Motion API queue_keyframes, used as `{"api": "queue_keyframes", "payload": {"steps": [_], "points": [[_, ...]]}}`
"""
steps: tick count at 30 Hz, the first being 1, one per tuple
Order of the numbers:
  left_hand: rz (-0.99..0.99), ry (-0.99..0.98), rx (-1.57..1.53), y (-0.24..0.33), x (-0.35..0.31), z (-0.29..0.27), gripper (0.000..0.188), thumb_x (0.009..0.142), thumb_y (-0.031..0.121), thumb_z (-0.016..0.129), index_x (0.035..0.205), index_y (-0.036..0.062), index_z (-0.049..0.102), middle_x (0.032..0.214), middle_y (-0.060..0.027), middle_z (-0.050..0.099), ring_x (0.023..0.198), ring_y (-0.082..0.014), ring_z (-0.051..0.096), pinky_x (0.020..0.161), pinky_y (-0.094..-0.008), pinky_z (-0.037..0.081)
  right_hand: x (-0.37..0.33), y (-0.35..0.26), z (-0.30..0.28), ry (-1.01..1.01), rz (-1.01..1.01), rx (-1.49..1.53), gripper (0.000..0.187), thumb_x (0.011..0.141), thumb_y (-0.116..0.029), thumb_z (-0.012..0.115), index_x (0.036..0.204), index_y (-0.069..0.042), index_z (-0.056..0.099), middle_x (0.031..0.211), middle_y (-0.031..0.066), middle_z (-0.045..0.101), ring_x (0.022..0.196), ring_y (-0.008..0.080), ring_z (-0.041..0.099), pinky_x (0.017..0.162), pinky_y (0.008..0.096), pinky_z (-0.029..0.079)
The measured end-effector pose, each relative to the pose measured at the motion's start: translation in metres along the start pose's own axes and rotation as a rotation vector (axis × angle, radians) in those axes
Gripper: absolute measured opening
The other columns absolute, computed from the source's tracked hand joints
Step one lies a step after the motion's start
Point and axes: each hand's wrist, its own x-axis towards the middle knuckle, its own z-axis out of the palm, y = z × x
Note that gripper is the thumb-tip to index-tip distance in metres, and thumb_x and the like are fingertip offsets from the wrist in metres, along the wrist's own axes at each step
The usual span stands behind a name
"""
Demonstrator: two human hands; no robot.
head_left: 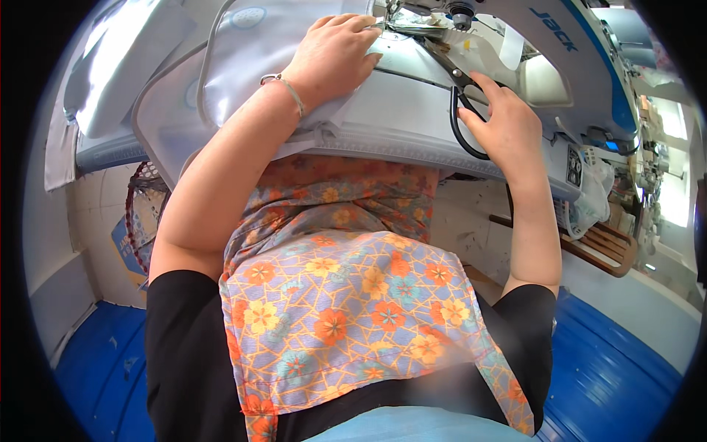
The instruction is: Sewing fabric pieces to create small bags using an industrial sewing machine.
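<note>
My left hand [335, 59] lies on white sheet material [254, 74] with a pale piped edge, its fingers stretched toward the needle area of a sewing machine [589, 59]. The thumb is apart from the fingers. In my right hand [512, 125] is a pair of scissors [457, 74] with black loop handles, my fingers at the handle loops. Its blades point up and left, toward the needle area, over the machine bed. Whether the blade tips touch anything is hard to see.
More white pieces [132, 66] are heaped at the left. A clear plastic bag [593, 188] hangs at the table's right end, near a slatted wooden seat [607, 247]. A basket [143, 191] stands below left. A floral apron [353, 295] covers my lap.
</note>
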Motion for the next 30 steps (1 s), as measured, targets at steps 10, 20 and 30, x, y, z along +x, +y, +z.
{"api": "queue_keyframes", "payload": {"steps": [10, 20, 30], "points": [[0.002, 0.015, 0.016, -0.001, 0.000, 0.000, 0.038, 0.096, 0.029, 0.058, 0.125, 0.0062, 0.066, 0.134, -0.0088, 0.061, 0.133, -0.0260, 0.050, 0.113, -0.0429, 0.035, 0.008, -0.006, -0.002, 0.042, -0.057, -0.001, 0.056, 0.079, -0.034, 0.077, 0.133, -0.021, 0.063, 0.089, 0.0080, 0.067, 0.075, 0.0252, 0.063, 0.070, 0.0391, 0.052], [0.007, 0.027, 0.019, -0.003, 0.000, 0.002, 0.038, 0.095, 0.029, 0.061, 0.126, 0.0073, 0.065, 0.136, -0.0085, 0.059, 0.133, -0.0250, 0.050, 0.113, -0.0424, 0.035, 0.010, -0.002, -0.004, 0.015, -0.025, -0.005, 0.052, 0.080, -0.033, 0.076, 0.130, -0.021, 0.064, 0.097, 0.0088, 0.070, 0.079, 0.0277, 0.067, 0.072, 0.0404, 0.054], [0.014, -0.065, -0.048, -0.001, 0.047, -0.018, 0.020, 0.082, 0.019, 0.064, 0.079, 0.0000, 0.069, 0.094, -0.0208, 0.066, 0.098, -0.0350, 0.063, 0.089, -0.0445, 0.052, 0.007, 0.004, 0.006, -0.010, -0.078, -0.020, 0.054, 0.079, -0.030, 0.077, 0.130, -0.020, 0.064, 0.097, 0.0094, 0.069, 0.083, 0.0282, 0.067, 0.075, 0.0405, 0.054]]}}
